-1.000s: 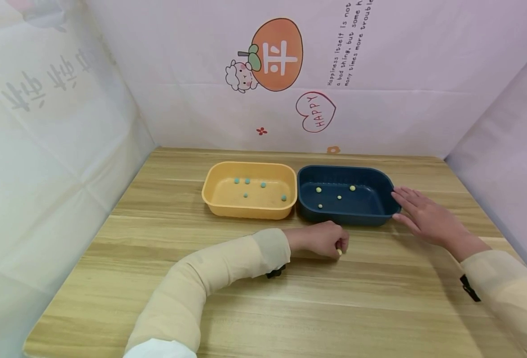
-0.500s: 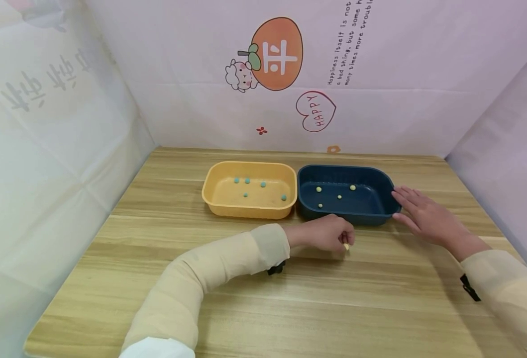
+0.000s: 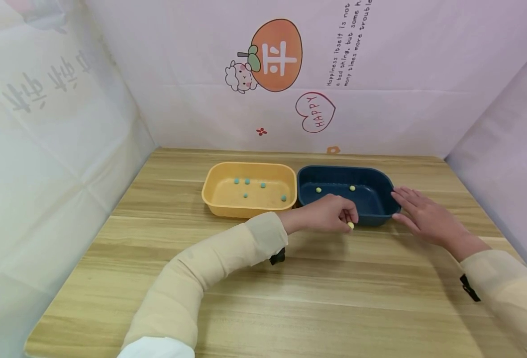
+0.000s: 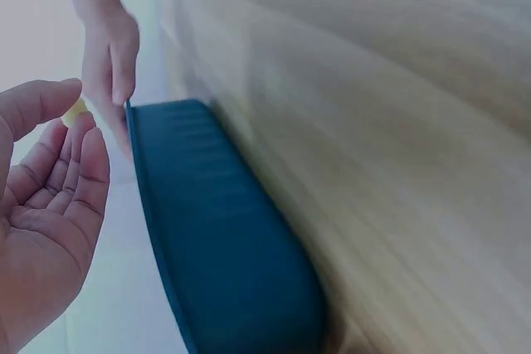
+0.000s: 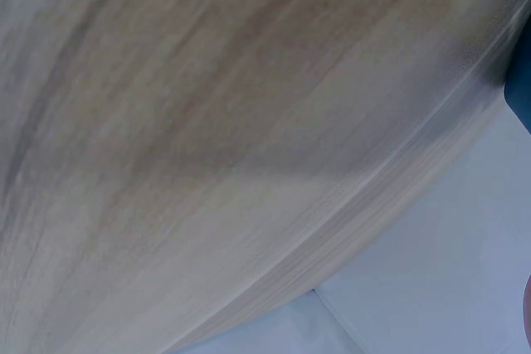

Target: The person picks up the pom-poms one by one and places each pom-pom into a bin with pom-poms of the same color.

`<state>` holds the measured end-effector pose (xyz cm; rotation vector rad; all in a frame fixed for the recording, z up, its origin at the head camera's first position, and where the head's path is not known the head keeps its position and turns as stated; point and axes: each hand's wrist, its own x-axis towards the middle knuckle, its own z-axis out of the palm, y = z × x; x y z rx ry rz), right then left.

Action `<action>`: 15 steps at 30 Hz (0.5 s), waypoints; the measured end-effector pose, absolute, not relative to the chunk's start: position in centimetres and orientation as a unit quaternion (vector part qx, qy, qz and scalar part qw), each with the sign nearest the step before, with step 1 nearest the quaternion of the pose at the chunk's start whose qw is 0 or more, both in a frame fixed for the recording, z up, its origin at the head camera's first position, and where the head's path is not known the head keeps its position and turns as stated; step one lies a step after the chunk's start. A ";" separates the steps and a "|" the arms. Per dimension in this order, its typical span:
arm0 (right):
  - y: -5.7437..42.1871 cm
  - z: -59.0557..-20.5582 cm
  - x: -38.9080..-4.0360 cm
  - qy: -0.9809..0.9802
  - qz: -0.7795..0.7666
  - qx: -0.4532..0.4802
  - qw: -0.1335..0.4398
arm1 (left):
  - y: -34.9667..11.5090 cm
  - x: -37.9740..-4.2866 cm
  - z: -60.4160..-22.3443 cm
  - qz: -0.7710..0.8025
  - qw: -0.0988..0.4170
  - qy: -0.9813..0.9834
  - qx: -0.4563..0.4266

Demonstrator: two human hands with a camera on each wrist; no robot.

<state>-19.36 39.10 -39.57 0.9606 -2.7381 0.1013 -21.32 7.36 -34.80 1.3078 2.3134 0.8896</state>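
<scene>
My left hand (image 3: 327,214) pinches a small pale-yellow ball (image 3: 350,225) between thumb and fingertips, in front of the dark blue tub (image 3: 375,219). In the left wrist view the ball (image 4: 75,112) shows between thumb and fingers, beside the tub's outer wall (image 4: 220,238). Two like yellow balls (image 3: 352,188) lie in view inside that tub; the left hand covers part of its floor. With fingers fairly straight, my right hand (image 3: 433,219) rests against the tub's right end. Only a sliver of the hand shows in the right wrist view.
A yellow tub (image 3: 249,211) stands close along the left side of the blue one, with several blue-green balls (image 3: 263,185) on its floor. Both tubs sit near the back of the wooden table (image 3: 317,308). A printed cloth (image 3: 191,109) hangs behind it.
My left hand has lifted from the table with the yellow ball and moved up towards the blue tub, now overlapping its front rim. The right hand has stayed in place.
</scene>
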 end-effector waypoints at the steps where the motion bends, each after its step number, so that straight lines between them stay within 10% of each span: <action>1: 39.1 -39.6 -19.4 -0.936 0.034 0.329 0.120 | 7.3 -21.4 -34.6 0.316 0.166 0.815 0.456; 15: 39.1 -39.5 -19.3 -0.935 0.036 0.332 0.119 | 7.7 -23.9 -34.1 0.359 0.112 0.841 0.390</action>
